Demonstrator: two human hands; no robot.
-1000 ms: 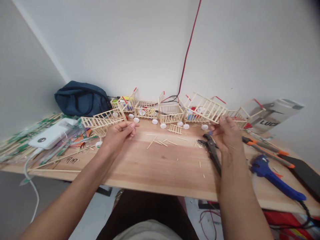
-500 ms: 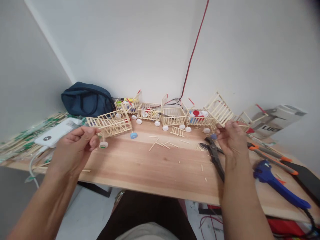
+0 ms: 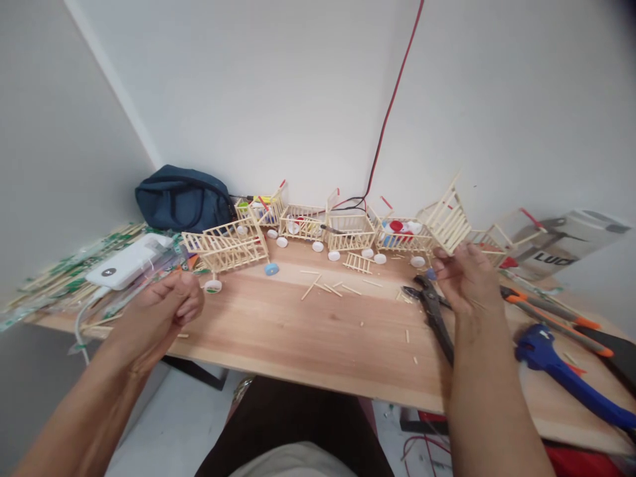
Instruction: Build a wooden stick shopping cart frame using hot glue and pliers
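Two hands at work over a wooden table (image 3: 298, 331).

Right hand (image 3: 460, 278): thumb and fingertips are pinched on the lower edge of a stick lattice panel (image 3: 447, 222). The panel is tilted, raised just beyond the knuckles and clear of the wood. Directly under the wrist are black pliers (image 3: 434, 311), and further out to its right a blue glue gun (image 3: 571, 374).

Left hand (image 3: 169, 308): fingers are curled into a loose fist; whether anything small sits inside cannot be told. Just beyond it lies a white cap (image 3: 213, 286), then a stick cart (image 3: 226, 246) on its side.

Between the hands are loose sticks (image 3: 322, 288), and past them a row of stick carts (image 3: 348, 228).

Handling note: the panel looks frail. A light pinch on a rail, not on the thin slats, probably suits it best.
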